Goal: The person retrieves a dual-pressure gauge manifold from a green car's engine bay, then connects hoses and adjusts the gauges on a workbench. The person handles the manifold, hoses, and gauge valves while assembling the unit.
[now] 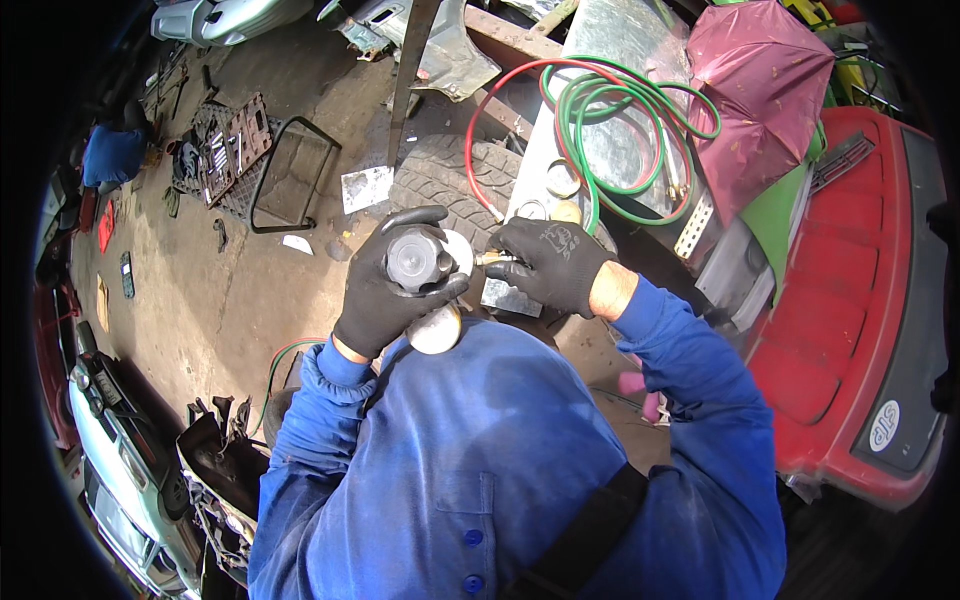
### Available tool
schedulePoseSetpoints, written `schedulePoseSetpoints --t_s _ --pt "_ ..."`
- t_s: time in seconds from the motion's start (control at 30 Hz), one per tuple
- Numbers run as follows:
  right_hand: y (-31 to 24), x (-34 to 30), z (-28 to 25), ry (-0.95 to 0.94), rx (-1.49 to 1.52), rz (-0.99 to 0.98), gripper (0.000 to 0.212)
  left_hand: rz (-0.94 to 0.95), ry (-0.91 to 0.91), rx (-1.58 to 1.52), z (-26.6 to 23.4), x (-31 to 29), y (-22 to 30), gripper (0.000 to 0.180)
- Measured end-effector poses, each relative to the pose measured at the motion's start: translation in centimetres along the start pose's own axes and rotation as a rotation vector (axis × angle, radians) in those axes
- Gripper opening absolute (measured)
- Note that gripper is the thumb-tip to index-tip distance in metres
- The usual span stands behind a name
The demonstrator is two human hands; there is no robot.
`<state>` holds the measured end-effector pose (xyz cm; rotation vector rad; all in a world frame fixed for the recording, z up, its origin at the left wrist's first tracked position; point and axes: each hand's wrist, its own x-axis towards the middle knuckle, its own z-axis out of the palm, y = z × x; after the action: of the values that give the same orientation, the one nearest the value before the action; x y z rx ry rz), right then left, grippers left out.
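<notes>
My left hand (392,285), in a black glove, is wrapped round a dark grey, round-capped piece (413,259) that looks like a lidded cup. A pale round part (458,252) shows beside the cap; the rest is hidden by the glove. My right hand (556,262), also gloved, pinches a small brass-coloured metal fitting (492,258) pointing at that piece. The end of a red hose (473,150) reaches close to my right fingers; whether it joins the fitting I cannot tell. Below my left hand, near my belly, is a whitish round thing (434,331).
Green hose (575,120) lies coiled with the red on a metal panel (605,35). Small open tins (562,178) stand nearer, beside a tyre (450,170). A red car part (830,300) flanks my right. A tool case (237,150) lies on the floor, far left.
</notes>
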<state>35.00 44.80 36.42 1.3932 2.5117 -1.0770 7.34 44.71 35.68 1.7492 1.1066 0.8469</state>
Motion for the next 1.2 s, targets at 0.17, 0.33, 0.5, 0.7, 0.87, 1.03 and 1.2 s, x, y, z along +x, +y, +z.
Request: schedulePoseSetpoints --t_s 0.17,0.33,0.5,0.7,0.87,1.03,1.2 --pt "0.2 0.1 -0.1 -0.189 -0.049 0.076 0.047 0.102 -0.01 0.107 0.2 -0.4 0.6 0.047" --pt "0.3 -0.1 0.4 -0.014 0.036 0.035 0.046 0.034 -0.012 0.008 0.0 -0.5 0.5 0.056" --pt "-0.3 -0.5 0.2 0.023 0.275 0.109 0.039 0.111 -0.033 0.104 0.1 -0.6 0.3 0.056" --pt "-0.7 0.4 -1.5 -0.159 0.237 0.151 0.048 0.096 -0.015 0.063 0.1 -0.5 0.3 0.055" --pt "-1.0 0.0 0.0 0.028 0.26 0.111 0.042 0.075 -0.031 0.069 0.0 -0.5 0.1 0.057" --pt "-0.1 0.4 0.9 0.049 0.109 0.013 0.037 0.088 -0.034 0.054 -0.2 -0.6 -0.2 0.056" --pt "-0.4 0.8 1.0 0.043 0.177 0.085 0.04 0.088 -0.04 0.097 -0.3 -0.7 -0.5 0.051"
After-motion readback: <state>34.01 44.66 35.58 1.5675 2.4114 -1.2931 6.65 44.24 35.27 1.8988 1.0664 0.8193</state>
